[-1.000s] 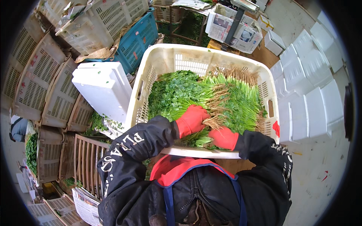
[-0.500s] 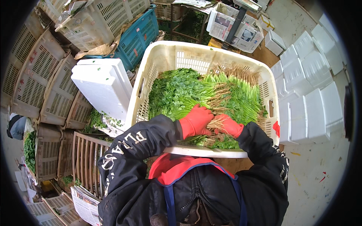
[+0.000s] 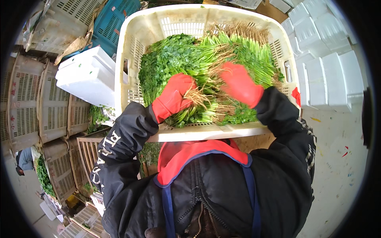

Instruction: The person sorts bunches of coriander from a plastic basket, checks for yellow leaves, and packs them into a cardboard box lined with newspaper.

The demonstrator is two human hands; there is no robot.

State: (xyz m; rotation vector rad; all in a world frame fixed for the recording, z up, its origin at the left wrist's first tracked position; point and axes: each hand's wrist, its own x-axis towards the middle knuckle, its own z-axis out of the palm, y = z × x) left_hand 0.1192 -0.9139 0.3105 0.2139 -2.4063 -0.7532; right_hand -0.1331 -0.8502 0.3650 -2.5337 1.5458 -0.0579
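Rooted greens [image 3: 168, 59] are lying in the cream basket [image 3: 202, 134] in front of you. Your red-gloved left hand [image 3: 174, 96] is gripping a small bunch [image 3: 193, 94], roots [image 3: 201, 98] poking out; your right hand [image 3: 241, 84] is showing blurred over the greens, can't tell if it's holding any.

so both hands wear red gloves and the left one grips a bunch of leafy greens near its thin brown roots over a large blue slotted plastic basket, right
Only the colour is wrong: the head view shows a large cream-white slotted plastic basket, not blue. The right hand and left hand are both red-gloved, the left gripping the bunch of leafy greens.
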